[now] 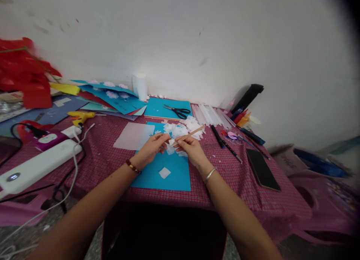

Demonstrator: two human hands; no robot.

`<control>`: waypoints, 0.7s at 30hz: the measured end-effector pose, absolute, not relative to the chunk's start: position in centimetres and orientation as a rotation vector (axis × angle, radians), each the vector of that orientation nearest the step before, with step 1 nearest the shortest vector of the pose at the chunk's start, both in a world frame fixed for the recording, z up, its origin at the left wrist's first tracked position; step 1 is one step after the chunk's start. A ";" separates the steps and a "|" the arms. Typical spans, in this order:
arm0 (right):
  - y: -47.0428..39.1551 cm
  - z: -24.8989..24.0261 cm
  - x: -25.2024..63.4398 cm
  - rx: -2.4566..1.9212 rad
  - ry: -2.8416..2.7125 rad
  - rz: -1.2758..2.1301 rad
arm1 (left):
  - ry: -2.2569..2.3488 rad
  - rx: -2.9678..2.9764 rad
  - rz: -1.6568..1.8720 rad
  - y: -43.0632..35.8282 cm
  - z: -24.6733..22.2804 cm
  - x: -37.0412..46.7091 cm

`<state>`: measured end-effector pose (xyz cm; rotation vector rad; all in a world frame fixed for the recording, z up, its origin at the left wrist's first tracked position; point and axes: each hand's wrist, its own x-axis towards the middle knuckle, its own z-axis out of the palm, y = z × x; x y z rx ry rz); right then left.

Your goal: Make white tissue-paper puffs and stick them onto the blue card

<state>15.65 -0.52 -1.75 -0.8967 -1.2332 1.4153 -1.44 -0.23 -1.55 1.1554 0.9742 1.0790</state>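
My right hand (193, 150) pinches a thin wooden stick (195, 132) that slants up to the right. At the stick's lower left end is a small white paper square (172, 142). The thumb and fingers of my left hand (153, 147) close at that square's left edge; the exact grip is partly hidden. Both hands are over a blue paper sheet (168, 177), on which a single white paper piece (164, 172) lies nearer to me. Just beyond my fingers is a loose heap of white paper squares (180, 129).
Behind lie black-handled scissors (180, 111) on blue sheets. Left are a pale paper sheet (131, 136), a yellow glue gun (80, 117) and a white power strip (42, 166) with trailing cables. Pens (225, 144) and a dark phone (263, 169) lie right. A wall bounds the table's back.
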 end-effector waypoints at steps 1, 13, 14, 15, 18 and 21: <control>-0.5 -1.8 15.6 -0.893 -1.226 1.408 | 0.977 1.148 1.068 -0.3 -1.5 -1.4; -0.3 -1.9 16.1 -0.917 -1.251 1.377 | 0.895 1.108 1.246 -0.1 -1.3 -1.4; -0.2 -1.9 16.2 -0.913 -1.226 1.363 | 0.897 1.109 1.236 -0.1 -1.2 -1.4; -0.2 -1.8 16.2 -0.909 -1.200 1.350 | 0.905 1.118 1.222 -0.1 -1.3 -1.4; -0.2 -1.6 16.3 -0.898 -1.143 1.335 | 0.938 1.173 1.165 -0.2 -1.4 -1.3; -0.3 -1.5 16.2 -0.890 -1.116 1.350 | 0.949 1.219 1.118 -0.3 -1.5 -1.3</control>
